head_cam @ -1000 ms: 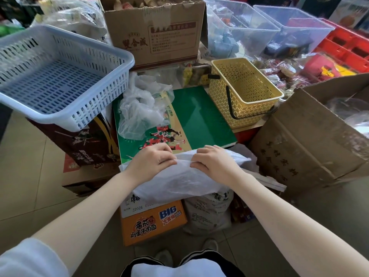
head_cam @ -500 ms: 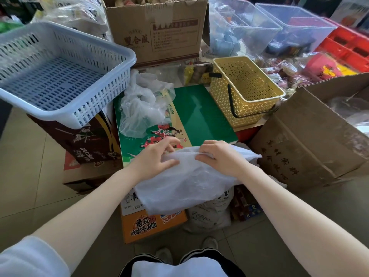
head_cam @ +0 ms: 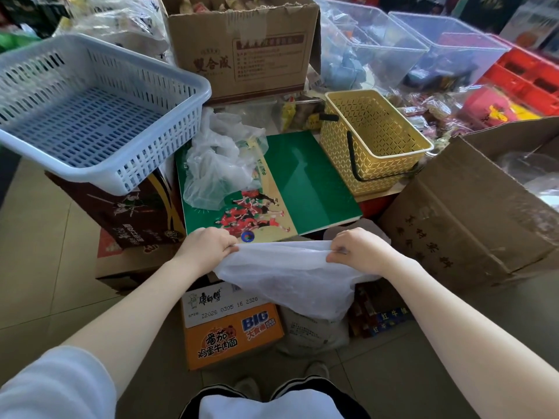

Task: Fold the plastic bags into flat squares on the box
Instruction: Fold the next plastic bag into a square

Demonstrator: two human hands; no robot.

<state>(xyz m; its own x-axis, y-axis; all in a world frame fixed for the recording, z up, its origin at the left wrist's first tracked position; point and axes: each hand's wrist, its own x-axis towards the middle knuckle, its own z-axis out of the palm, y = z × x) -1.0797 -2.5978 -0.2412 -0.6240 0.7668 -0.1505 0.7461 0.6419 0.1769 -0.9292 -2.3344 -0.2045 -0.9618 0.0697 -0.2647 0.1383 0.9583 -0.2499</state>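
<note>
Lower centre of the frame: a white plastic bag is hanging stretched between two hands, its long axis running left to right along the taut top edge, its body drooping toward the bottom of the frame. The left hand and the right hand are each pinching an upper corner with curled fingers. The bag is sitting just below the near edge of the green box, covering part of an orange carton; its lower corners are hard to make out. A crumpled heap of bags is lying on the box's upper left. A blue basket is flanking the box at left, a yellow basket at right.
</note>
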